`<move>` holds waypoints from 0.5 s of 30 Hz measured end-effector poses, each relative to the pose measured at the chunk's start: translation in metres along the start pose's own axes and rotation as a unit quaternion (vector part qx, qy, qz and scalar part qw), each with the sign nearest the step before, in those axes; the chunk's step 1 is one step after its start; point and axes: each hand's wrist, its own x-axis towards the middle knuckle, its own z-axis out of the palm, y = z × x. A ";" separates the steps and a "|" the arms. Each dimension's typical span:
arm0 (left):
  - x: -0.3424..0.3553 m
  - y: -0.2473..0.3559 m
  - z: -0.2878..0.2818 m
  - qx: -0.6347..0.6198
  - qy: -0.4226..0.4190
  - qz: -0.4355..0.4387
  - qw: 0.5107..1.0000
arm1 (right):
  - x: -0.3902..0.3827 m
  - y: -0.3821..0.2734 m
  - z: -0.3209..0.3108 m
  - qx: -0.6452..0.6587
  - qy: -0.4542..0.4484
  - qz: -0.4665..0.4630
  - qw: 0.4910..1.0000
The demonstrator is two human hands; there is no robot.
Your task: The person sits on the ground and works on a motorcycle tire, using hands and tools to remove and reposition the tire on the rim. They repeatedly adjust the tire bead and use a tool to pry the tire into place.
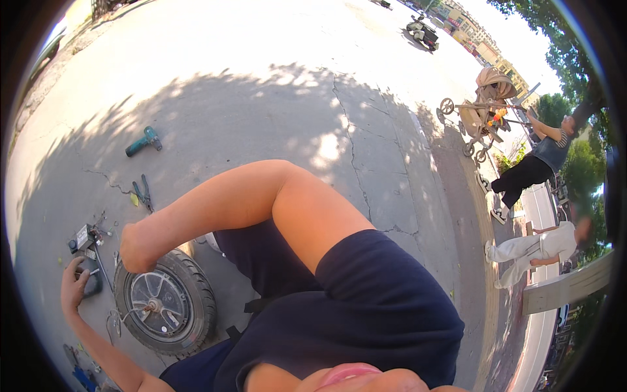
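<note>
Lying on its side on the grey pavement, the hub-motor wheel with its black tyre is at the lower left of my head view. The right hand is bent down at the wrist, over the upper edge of the tyre. Its fingers are hidden from me, so I cannot tell how far open it is, nor whether it has hold of something.

The left hand is half open, with the fingers loosely curved, at a dark rounded object to the left of the wheel. I cannot tell whether it grips this object or only touches it. A thin cable loops beside the hub.

Just above the left hand, I see a small silver box. The pliers lie with handles apart, near a yellowish leaf, and farther up lies the teal cordless drill.
</note>
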 end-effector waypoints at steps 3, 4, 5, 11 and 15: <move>-0.005 -0.007 0.002 0.070 0.016 0.032 0.997 | 0.000 -0.010 0.013 -0.024 -0.073 0.008 0.997; -0.006 -0.007 0.004 0.066 0.013 0.027 0.997 | 0.001 -0.008 0.017 -0.026 -0.088 0.006 0.996; -0.005 -0.006 0.006 0.063 0.011 0.022 0.998 | 0.018 0.003 0.028 -0.024 -0.085 0.019 0.996; -0.001 -0.014 0.010 0.078 0.001 0.019 0.997 | 0.061 0.050 0.047 -0.039 -0.072 0.119 0.989; 0.010 0.006 0.026 0.085 -0.017 0.047 0.995 | 0.085 0.066 0.065 -0.057 -0.129 0.164 0.976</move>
